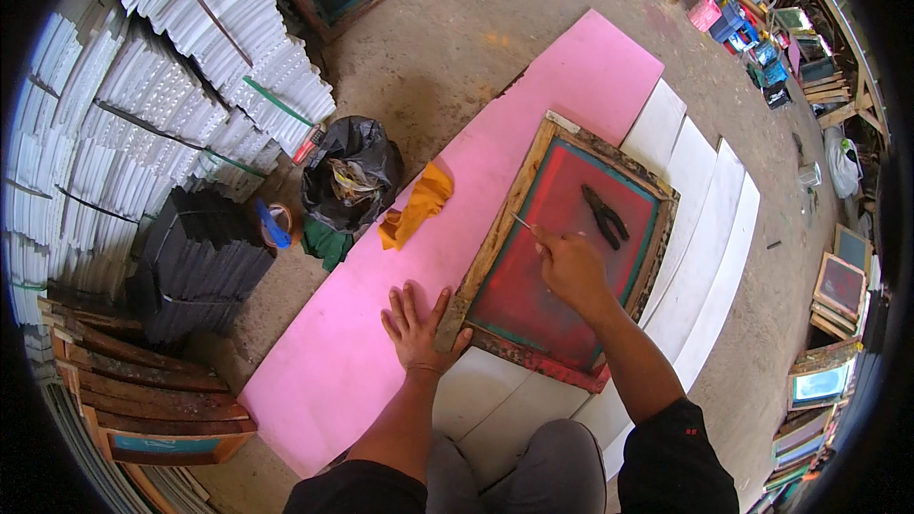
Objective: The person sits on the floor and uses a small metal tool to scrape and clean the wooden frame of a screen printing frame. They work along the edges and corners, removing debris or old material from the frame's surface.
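Observation:
A wooden-framed printing screen (514, 190) with reddish mesh lies tilted across pink and white sheets in front of me. My right hand (571, 271) is closed around a thin metal tool, perhaps a screwdriver; its handle is hidden in my fist. The tool's tip (520, 220) points toward the frame's left wooden rail. Black-handled pliers (606, 216) rest on the mesh, just beyond that hand. My left hand (419, 331) lies with fingers spread on the pink sheet (333, 371), its thumb against the frame's near left corner.
An orange cloth (417, 207) lies on the pink sheet. Beyond its left edge stand a black plastic bag (357, 157), tape rolls (278, 226) and a dark bundled stack (205, 262). White stacks (171, 105) rise at left. More wooden frames (843, 286) lean at right.

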Available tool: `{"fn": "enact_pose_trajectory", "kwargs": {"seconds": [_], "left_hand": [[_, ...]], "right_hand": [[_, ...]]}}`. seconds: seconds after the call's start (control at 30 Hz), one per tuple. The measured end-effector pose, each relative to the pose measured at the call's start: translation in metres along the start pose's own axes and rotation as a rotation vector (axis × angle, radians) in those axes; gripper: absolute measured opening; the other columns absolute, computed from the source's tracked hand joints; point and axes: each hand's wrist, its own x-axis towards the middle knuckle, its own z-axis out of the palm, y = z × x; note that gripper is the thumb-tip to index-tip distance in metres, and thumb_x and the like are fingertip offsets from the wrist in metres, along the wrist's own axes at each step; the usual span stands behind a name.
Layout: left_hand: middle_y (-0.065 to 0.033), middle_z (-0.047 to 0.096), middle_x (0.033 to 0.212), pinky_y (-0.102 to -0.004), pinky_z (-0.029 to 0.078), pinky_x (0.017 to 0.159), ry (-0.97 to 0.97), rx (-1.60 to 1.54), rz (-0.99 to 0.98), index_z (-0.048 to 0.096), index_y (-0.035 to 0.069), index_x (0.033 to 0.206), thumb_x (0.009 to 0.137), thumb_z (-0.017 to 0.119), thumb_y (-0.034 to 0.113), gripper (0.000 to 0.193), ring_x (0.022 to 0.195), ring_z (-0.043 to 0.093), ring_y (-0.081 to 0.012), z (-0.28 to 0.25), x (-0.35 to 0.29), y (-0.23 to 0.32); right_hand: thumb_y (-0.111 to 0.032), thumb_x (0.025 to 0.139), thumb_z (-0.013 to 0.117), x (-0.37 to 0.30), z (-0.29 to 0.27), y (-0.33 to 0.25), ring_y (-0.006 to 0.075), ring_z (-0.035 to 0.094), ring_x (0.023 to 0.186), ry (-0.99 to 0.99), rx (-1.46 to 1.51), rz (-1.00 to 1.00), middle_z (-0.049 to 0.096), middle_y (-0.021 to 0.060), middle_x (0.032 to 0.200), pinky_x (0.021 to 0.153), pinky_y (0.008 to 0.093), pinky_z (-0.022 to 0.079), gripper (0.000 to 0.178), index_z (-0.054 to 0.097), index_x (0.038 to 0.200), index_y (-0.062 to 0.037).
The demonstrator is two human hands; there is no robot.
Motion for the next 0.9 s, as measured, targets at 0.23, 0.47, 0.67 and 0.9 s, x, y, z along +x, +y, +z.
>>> {"fn": "enact_pose_trajectory", "kwargs": {"seconds": [0.23, 0.47, 0.67, 0.9], "left_hand": [[-0.0235, 0.007, 0.173, -0.0699, 0.004, 0.123, -0.038, -0.004, -0.012, 0.039, 0.041, 0.16, 0.081, 0.072, 0.064, 0.089, 0.159, -0.001, -0.0474, -0.005, 0.0, 0.001], [-0.0239, 0.007, 0.173, -0.0696, 0.002, 0.123, -0.051, 0.013, -0.02, 0.038, 0.043, 0.16, 0.081, 0.07, 0.067, 0.088, 0.159, -0.002, -0.0469, -0.002, 0.001, 0.0], [-0.0236, 0.007, 0.173, -0.0702, 0.003, 0.123, -0.035, -0.018, -0.014, 0.038, 0.043, 0.16, 0.08, 0.069, 0.068, 0.089, 0.159, -0.002, -0.047, 0.0, 0.0, -0.002], [-0.021, 0.009, 0.173, -0.0705, 0.003, 0.122, 0.023, 0.036, -0.004, 0.037, 0.048, 0.159, 0.079, 0.067, 0.074, 0.089, 0.16, -0.001, -0.0463, 0.012, -0.001, -0.005]], "right_hand": [[-0.024, 0.101, 0.056, -0.001, -0.006, -0.008, 0.0454, 0.071, 0.083, -0.062, 0.03, 0.046, 0.069, 0.0267, 0.088, 0.082, 0.0588, 0.055, 0.034, 0.07, 0.131, -0.0178], [-0.019, 0.095, 0.059, -0.001, -0.002, -0.003, 0.0437, 0.072, 0.081, -0.056, 0.009, 0.019, 0.069, 0.0253, 0.088, 0.073, 0.0567, 0.056, 0.037, 0.07, 0.13, -0.0169], [-0.017, 0.094, 0.058, 0.004, -0.002, -0.003, 0.0442, 0.073, 0.085, -0.123, -0.049, 0.007, 0.07, 0.0251, 0.09, 0.079, 0.0587, 0.057, 0.04, 0.069, 0.132, -0.017], [-0.016, 0.097, 0.059, 0.01, 0.004, 0.002, 0.0409, 0.071, 0.08, -0.146, -0.063, -0.02, 0.07, 0.0222, 0.086, 0.08, 0.0529, 0.057, 0.037, 0.07, 0.132, -0.0146]]}}
